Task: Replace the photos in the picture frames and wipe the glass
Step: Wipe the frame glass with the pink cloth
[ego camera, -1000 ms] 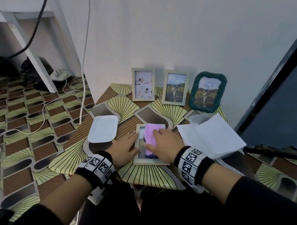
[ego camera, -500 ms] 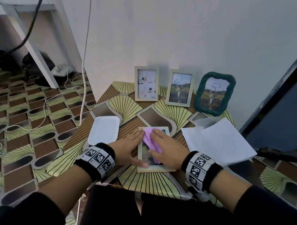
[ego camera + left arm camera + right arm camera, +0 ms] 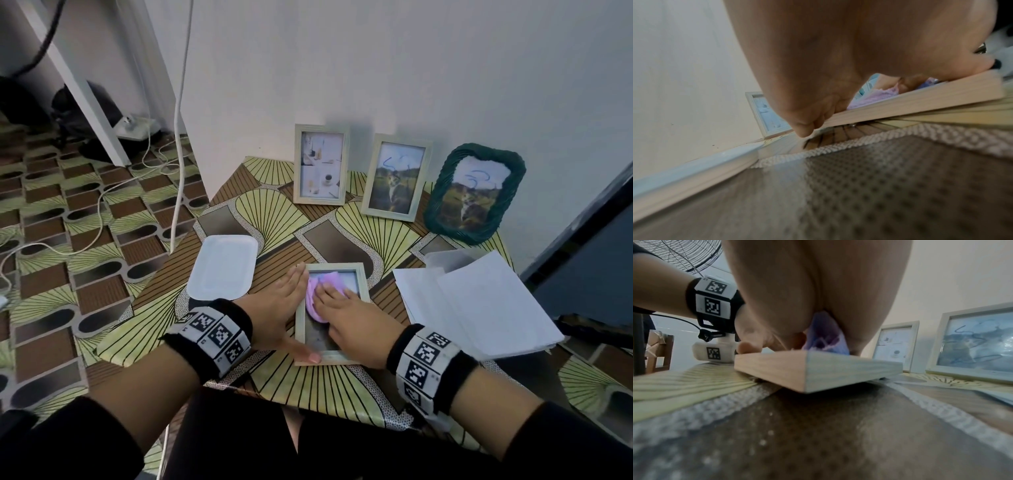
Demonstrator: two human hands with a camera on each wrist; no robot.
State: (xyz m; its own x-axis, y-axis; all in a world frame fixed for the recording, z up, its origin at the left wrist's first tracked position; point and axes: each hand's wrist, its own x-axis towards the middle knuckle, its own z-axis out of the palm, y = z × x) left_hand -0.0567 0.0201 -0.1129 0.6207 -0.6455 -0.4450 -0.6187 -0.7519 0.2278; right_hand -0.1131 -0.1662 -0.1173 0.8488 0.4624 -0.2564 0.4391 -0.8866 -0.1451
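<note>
A pale wooden frame (image 3: 363,284) lies flat near the front edge of the patterned table (image 3: 274,212). The right hand (image 3: 352,322) presses a purple cloth (image 3: 317,294) onto its glass with flat, straight fingers. The left hand (image 3: 277,308), fingers straight, rests against the frame's left side, thumb on the near corner. A white tray (image 3: 222,267) sits just left; papers (image 3: 479,308) lie right.

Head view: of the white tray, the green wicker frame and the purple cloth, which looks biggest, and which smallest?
Largest to smallest, as they look:
1. Green wicker frame and white tray: too alike to rank, and the frame stands farther back, so it may really be bigger.
2. Purple cloth: clearly smallest, though the right hand covers part of it.
</note>
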